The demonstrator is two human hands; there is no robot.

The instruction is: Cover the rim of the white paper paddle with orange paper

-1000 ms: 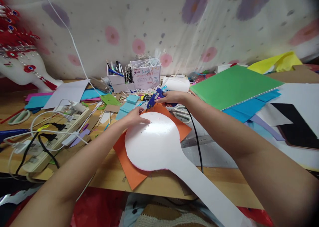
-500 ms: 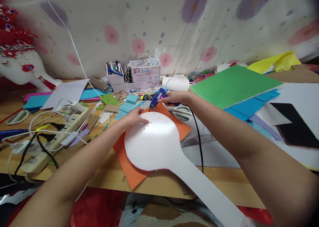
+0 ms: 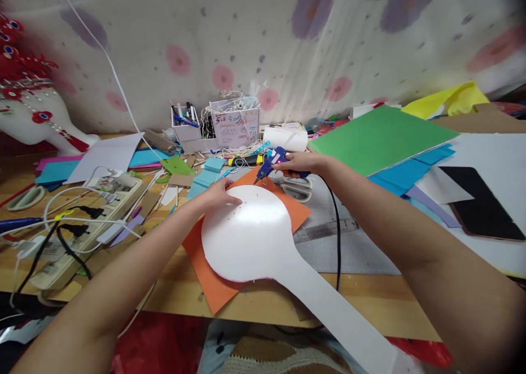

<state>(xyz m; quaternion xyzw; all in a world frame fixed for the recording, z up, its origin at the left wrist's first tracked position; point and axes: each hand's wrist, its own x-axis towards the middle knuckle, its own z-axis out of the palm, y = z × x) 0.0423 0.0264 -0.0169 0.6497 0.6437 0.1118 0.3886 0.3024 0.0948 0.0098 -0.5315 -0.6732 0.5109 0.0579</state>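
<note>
A white paddle-shaped board [image 3: 250, 242], round with a long handle towards me, lies over a sheet of orange paper [image 3: 219, 294] at the table's front. My left hand [image 3: 222, 193] grips the board's upper left rim, thumb on its top face and the other fingers at the edge. Wrapped around a blue glue gun [image 3: 272, 161] is my right hand [image 3: 302, 164]. The gun's nozzle points down and left, close above the orange paper by the board's far rim. White-handled scissors [image 3: 299, 189] lie just under the right hand, partly hidden.
A power strip [image 3: 57, 264] with tangled cables sits at left. Paper scraps and a pen box [image 3: 184, 122] stand further back. On the right are green card [image 3: 382, 138], blue sheets and a black tablet-like slab [image 3: 485, 204]. The gun's black cord [image 3: 338, 237] drops past a ruler [image 3: 329, 230].
The glue gun in my right hand has shifted right, a little away from the board's far rim. My left hand keeps its place on the board. The view has turned slightly.
</note>
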